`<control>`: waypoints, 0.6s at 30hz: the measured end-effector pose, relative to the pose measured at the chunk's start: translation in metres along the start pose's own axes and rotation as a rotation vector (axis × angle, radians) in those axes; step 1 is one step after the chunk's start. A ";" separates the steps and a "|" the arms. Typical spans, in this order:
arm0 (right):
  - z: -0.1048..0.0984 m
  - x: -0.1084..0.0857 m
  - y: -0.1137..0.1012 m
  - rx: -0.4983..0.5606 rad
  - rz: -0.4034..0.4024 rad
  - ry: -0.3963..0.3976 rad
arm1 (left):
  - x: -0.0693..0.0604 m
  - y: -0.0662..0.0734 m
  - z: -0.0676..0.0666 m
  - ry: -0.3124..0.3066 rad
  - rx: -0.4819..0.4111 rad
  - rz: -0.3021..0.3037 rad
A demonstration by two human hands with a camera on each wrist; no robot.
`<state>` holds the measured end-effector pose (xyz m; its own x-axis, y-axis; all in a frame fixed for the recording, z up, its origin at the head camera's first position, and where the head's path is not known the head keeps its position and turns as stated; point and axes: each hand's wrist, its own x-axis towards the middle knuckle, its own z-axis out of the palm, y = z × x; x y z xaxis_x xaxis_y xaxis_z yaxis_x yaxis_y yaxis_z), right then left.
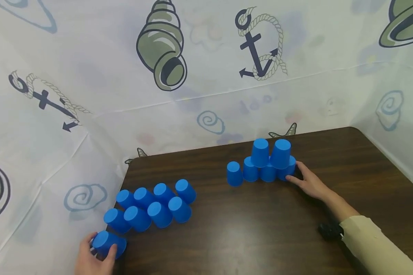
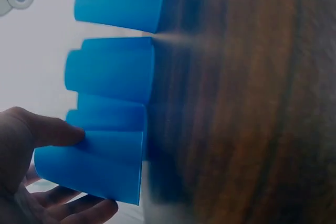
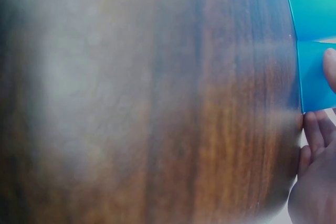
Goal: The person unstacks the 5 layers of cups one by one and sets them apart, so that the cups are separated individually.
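At the table's near-left edge my left hand (image 1: 95, 256) grips an upside-down blue plastic cup (image 1: 109, 244), thumb on one side and fingers on the other. In the left wrist view, this cup (image 2: 94, 166) is beside a row of other cups. My right hand (image 1: 311, 184) holds the rightmost bottom cup (image 1: 285, 172) of a small stack, its thumb on the cup's near side in the right wrist view. Two cups (image 1: 260, 152) stand upside down on the three bottom ones. Just left of the stack stands a single cup (image 1: 234, 175).
Two slanting rows of several upside-down blue cups (image 1: 160, 215) stand on the left part of the brown table (image 1: 241, 236). A small black object (image 1: 330, 231) is by the right forearm. Patterned white sheeting (image 1: 206, 46) hangs behind and at both sides.
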<state>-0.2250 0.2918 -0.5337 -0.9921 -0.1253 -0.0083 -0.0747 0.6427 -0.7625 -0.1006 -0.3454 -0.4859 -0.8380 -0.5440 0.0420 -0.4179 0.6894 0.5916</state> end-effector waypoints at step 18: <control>0.000 0.001 -0.003 0.006 0.001 -0.008 | 0.005 -0.009 0.005 0.018 -0.026 -0.010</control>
<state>-0.2257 0.2899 -0.5312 -0.9913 -0.1308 -0.0148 -0.0728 0.6385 -0.7662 -0.1032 -0.3520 -0.4949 -0.8270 -0.5599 0.0504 -0.4170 0.6711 0.6130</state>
